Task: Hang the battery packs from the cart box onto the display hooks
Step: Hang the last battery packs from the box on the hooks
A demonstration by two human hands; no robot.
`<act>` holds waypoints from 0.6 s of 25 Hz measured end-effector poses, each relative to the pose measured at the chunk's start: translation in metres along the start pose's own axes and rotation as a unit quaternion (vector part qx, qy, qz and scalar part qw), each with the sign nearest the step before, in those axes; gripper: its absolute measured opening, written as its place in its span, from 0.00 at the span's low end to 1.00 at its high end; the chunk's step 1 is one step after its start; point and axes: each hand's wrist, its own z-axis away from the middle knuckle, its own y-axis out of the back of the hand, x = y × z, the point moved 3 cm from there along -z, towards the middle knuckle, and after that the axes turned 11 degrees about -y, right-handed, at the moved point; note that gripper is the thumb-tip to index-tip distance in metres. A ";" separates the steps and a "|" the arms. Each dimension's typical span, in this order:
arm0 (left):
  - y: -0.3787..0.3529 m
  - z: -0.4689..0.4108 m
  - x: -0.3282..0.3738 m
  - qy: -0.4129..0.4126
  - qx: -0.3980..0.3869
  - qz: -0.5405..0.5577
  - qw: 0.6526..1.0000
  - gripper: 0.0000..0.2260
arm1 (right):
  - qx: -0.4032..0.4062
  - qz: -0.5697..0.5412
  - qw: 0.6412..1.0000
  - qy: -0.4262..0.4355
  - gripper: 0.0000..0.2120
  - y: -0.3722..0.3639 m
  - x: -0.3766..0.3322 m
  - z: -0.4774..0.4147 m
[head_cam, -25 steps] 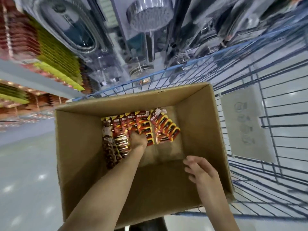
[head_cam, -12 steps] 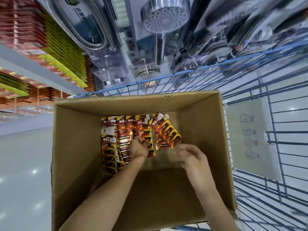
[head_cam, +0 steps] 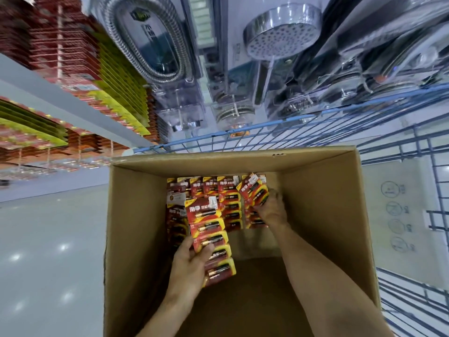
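Head view: both hands are down inside the cardboard box (head_cam: 136, 227), which sits in the blue wire cart (head_cam: 279, 132).

The left hand (head_cam: 188, 266) has its grip closed on a long red-and-yellow strip of battery packs (head_cam: 209, 229). The thumb lies across the front of the strip and the fingers are curled behind it, low on the strip, so most of the cards stand up above the grip and a couple hang below it. The strip looks lifted clear of the packs still lying in the box (head_cam: 226, 198), which sit beyond the grip against the far wall.

The right hand (head_cam: 273, 210) has its grip narrowed on a second bunch of packs (head_cam: 254, 190), pinching it from the near side, with the card tops fanning up and away from the fingers. How many cards it holds I cannot tell.

The step in hand seems to be gathering packs to carry to the hooks. To do it well, each hand should shift its hold up toward the top edge of the cards, where any hang holes would be, so the strip does not fold or swing. Lift straight up past the box walls, keeping the two bunches apart. The hanging red and yellow cards (head_cam: 116, 76) up and left of the grips are probably the display.
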 end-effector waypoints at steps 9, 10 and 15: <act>0.023 0.022 0.024 -0.035 -0.029 0.015 0.999 0.11 | -0.073 -0.180 0.981 -0.015 0.13 -0.001 0.012 0.055; 0.026 0.027 0.026 -0.045 -0.036 0.001 0.998 0.11 | -0.102 -0.230 0.968 -0.023 0.13 0.005 0.012 0.071; 0.045 0.068 0.058 -0.072 -0.070 0.002 0.995 0.14 | -0.162 -0.406 0.900 0.004 0.17 0.064 0.009 0.180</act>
